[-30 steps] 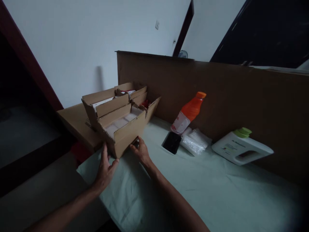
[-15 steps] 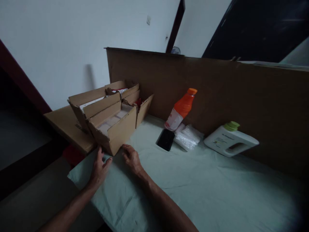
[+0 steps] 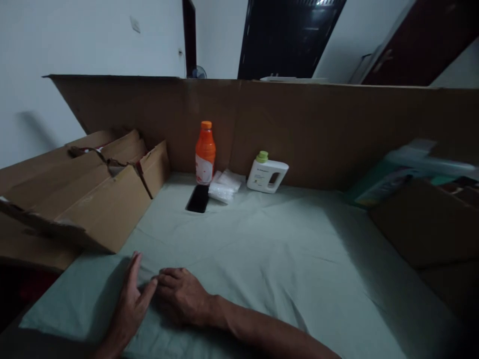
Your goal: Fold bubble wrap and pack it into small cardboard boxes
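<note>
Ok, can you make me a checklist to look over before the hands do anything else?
1. Left hand open and holding nothing: ok, it looks that way.
2. Right hand holding nothing: cannot tell; it curls downward and hides its palm.
3. Left hand apart from the cardboard box: ok, a gap shows between them.
4. Orange bottle standing upright: ok.
5. Phone lying flat: ok.
6. Green cloth smooth: not ok; it has wrinkles.
</note>
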Demonstrator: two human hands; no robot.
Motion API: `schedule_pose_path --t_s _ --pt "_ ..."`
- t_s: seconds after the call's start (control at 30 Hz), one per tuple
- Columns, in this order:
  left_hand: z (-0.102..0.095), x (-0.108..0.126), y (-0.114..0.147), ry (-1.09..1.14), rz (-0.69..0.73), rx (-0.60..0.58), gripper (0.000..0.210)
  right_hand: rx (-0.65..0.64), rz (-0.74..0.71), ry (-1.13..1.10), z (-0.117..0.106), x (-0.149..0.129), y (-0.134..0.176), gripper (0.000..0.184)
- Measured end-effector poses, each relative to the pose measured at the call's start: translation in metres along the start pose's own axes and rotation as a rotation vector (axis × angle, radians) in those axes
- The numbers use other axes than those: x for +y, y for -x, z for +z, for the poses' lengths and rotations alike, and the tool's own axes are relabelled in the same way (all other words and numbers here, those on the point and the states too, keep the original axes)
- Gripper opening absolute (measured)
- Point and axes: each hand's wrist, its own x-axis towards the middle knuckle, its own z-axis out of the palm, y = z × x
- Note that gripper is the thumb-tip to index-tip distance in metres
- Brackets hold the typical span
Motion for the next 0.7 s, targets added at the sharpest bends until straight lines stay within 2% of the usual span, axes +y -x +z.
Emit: schedule_pose_path --t_s 0.13,0.3,0.4,0.5,0.6,0.7 --pt "0.051 0.050 -0.020 -0.076 0.234 -0.089 0.056 -0.023 0.117 -0.016 -0.039 0.004 0.068 0.033" --pt "0.125 0.105 -0.038 -0.107 0.452 -0.287 0.046 0.125 0.412 -0.051 -0.081 -0.003 0.151 0.036" --pt "0.171 0.121 -0.047 -0.150 0.580 -0.335 0.043 0.182 0.505 -0.038 -0.094 -0.012 0.191 0.029" --pt "0.214 0.125 -0.050 -0.247 0.659 -0.427 0.046 0.236 0.597 0.059 -0.113 -0.009 0.229 0.022" --pt "0.235 0.118 -0.037 -0.386 0.772 -0.510 0.054 0.392 0.813 0.355 -0.165 -0.002 0.272 0.023" --pt "0.232 0.109 -0.016 -0.460 0.899 -0.496 0.056 0.496 1.029 0.787 -0.243 -0.002 0.323 0.026"
